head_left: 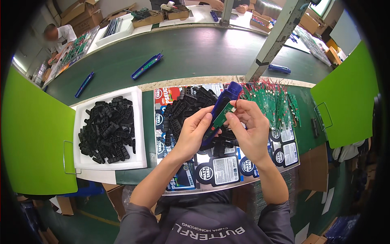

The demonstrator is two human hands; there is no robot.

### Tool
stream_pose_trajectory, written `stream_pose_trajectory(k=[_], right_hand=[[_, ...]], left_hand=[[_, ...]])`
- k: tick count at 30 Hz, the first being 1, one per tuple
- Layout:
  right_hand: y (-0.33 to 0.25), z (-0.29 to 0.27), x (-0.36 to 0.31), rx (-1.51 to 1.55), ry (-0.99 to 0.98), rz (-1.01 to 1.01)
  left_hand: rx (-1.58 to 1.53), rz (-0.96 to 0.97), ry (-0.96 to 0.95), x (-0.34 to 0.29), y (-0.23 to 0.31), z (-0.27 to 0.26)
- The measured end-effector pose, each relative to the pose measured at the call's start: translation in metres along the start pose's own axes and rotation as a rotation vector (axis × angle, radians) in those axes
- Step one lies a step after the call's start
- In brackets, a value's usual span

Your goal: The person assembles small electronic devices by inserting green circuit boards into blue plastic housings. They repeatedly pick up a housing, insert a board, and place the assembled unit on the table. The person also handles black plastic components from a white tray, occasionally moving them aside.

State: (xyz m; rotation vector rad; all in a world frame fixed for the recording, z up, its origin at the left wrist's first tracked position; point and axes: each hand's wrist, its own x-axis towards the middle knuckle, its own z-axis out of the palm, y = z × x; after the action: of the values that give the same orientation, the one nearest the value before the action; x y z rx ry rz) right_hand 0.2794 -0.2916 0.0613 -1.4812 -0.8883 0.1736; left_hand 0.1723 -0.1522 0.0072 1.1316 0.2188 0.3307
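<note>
A long blue plastic housing (230,92) is gripped in my left hand (193,131), tilted up toward the right above the printed sheet. Against its open side lies a green circuit board (220,119), pinched near its upper end by the thumb and fingers of my right hand (251,129). How far the board sits inside the housing I cannot tell. Black rubbery button pieces (178,112) lie heaped on the sheet behind and below my hands. Right of my right hand is a pile of green circuit boards (274,103) with red wires.
A white foam tray (140,134) full of black pieces stands at the left. Across the green conveyor belt (191,53) lie blue housings (147,66). A metal post (278,38) rises behind the board pile. Green panels (345,93) flank both sides. A person (61,38) works far left.
</note>
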Motion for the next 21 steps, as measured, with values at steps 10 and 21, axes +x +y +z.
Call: stream_pose_trajectory(k=[10,21], right_hand=[[-0.008,-0.009,0.005,-0.086,-0.077,0.032],[0.000,-0.012,0.007,-0.149,-0.048,-0.031]], left_hand=[[-0.074,-0.035,-0.037,0.003,-0.008,0.004],[-0.118,-0.063,-0.022,0.008,-0.010,0.007]])
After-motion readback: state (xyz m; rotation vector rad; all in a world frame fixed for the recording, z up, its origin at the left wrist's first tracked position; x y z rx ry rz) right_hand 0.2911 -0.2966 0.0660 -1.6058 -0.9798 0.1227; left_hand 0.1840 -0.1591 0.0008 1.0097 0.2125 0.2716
